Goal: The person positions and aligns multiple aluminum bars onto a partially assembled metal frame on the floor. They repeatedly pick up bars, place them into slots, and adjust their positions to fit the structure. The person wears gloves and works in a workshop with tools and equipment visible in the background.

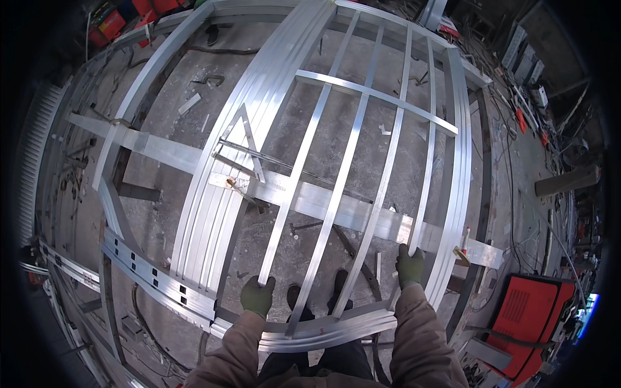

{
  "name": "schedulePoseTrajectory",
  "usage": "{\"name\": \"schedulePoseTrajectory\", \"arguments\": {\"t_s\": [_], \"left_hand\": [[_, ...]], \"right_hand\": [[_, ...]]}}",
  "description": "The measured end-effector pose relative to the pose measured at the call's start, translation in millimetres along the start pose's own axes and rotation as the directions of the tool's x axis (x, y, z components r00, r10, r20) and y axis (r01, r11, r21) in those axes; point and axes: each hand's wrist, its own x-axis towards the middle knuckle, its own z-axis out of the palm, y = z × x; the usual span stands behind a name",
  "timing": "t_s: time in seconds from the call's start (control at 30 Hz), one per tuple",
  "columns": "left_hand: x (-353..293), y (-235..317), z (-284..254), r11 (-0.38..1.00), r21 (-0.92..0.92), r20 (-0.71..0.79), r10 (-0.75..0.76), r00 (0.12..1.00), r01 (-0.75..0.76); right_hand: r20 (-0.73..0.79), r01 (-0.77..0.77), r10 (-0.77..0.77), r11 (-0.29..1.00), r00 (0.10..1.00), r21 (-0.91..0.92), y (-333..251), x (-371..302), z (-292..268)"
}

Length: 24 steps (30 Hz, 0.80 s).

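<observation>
My left hand (pixel 257 297), in a green glove, is closed around the lower part of the leftmost long silvery metal bar (pixel 294 184). Farther right, my right hand (pixel 409 267), gloved alike, grips another long bar (pixel 425 181) near its lower end. Two more bars run between them. A short crossbar (pixel 378 97) lies across the bars in their far half. All of this sits within a large frame of shiny metal profiles (pixel 456 194), whose near rail (pixel 323 337) passes in front of my legs. My fingertips are partly hidden by the gloves and bars.
A triangular metal set square (pixel 249 139) and a clamp (pixel 239 189) rest on the wide left profiles (pixel 220 213). A flat beam (pixel 349 210) passes beneath the bars. At right stands a red machine (pixel 530 323). Cables and scraps litter the concrete floor (pixel 174 161).
</observation>
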Motion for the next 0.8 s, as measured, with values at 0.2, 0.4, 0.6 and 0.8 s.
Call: {"name": "schedulePoseTrajectory", "arguments": {"t_s": [0.2, 0.4, 0.6, 0.8], "left_hand": [[-7, 12, -8, 0.999, -0.036, -0.024, -0.024, 0.999, 0.023], [-1, 6, 1, 1.000, 0.012, -0.036, 0.006, 0.999, -0.005], [2, -9, 2, 0.998, -0.031, -0.005, -0.057, 0.998, 0.057], [4, 3, 0, 0.999, 0.043, 0.006, -0.027, 1.000, 0.026]], "right_hand": [[0.010, -0.025, 0.025, 1.000, 1.000, 0.009, -13, -7, 5], [-0.130, 0.144, -0.195, 0.935, 0.972, -0.324, -22, -9, -7], [0.101, 0.360, -0.345, 0.893, 0.933, -0.270, -120, -95, 64], [0.180, 0.204, -0.158, 0.938, 0.971, -0.279, -74, -74, 127]]}}
